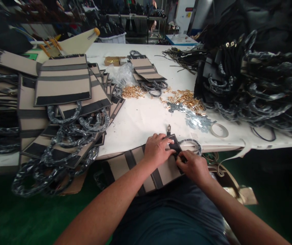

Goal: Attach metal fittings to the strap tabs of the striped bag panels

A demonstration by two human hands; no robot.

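Teal clothing point(166, 226) lies nearer than the striped panel point(167, 173); left hand point(156, 149), fingers spread, steadies its dark end; right hand point(195, 167) bends there, its grip hidden; gold fittings point(186, 98) lie beyond.

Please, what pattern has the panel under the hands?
The panel is beige with dark stripes, best in the head view.

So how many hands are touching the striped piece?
2: the left hand, on the dark end of the striped piece, and the right hand, beside it, nearer the person. I see no others there.
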